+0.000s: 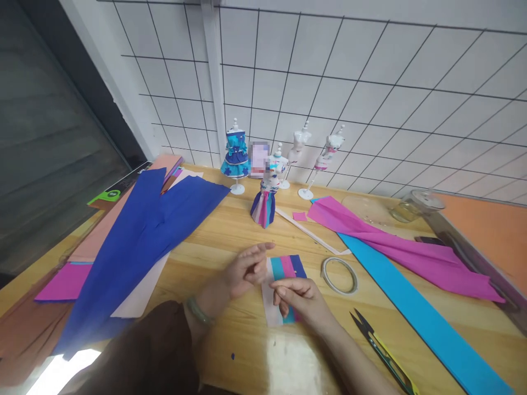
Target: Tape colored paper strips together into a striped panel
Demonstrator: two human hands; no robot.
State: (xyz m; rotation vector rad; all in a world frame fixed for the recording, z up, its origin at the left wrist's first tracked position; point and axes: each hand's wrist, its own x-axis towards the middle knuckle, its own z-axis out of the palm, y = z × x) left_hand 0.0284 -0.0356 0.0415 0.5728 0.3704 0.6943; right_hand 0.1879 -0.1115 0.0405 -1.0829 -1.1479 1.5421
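Observation:
A small piece of joined paper strips (288, 267) in white, teal, pink and dark blue lies flat on the wooden table (230, 236). My left hand (247, 269) rests on its left edge, fingers bent together and pinching the paper. My right hand (298, 299) lies over the piece's lower part with its fingers curled on the paper. A green bangle (198, 311) sits on my left wrist.
A tape roll (340, 274) lies right of the piece, scissors (385, 348) at front right. Dark blue paper (140, 236) spreads on the left, magenta paper (407, 249) and a light blue strip (420, 312) on the right. Several doll mannequins (263, 203) stand at the back.

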